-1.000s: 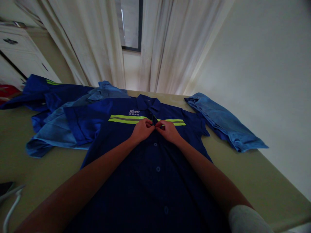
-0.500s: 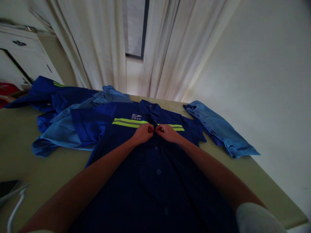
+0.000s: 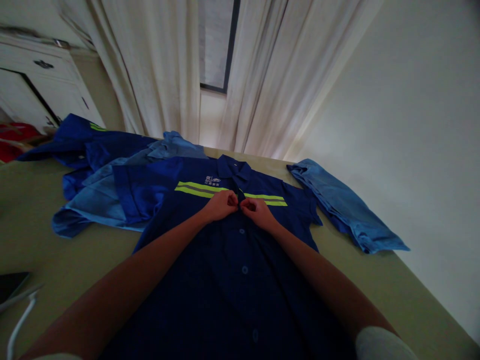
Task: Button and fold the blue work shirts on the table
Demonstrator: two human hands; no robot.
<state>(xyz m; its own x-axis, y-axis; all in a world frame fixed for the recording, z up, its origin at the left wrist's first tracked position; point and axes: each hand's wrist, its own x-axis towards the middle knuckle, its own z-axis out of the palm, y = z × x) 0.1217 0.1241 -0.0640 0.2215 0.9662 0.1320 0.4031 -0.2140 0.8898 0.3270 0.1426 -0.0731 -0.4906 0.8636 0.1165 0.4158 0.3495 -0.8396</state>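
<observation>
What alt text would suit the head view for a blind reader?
The left hand and right hand pinch the front of a dark blue shirt just below its collar; the shirt lies flat on a table. Blue clothes lie heaped to its left, a folded light blue garment to its right, white curtains behind.

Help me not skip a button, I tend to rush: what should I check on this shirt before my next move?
1. The dark blue shirt lies flat, front up, on the table: ok.
2. The left hand and right hand both pinch the placket just below the yellow stripe: ok.
3. Button in the grip through its hole: cannot tell, the hands cover it.
4. The lower buttons sit in one line down the closed placket: ok.
5. The folded light blue garment on the right lies off the shirt: ok.
</observation>
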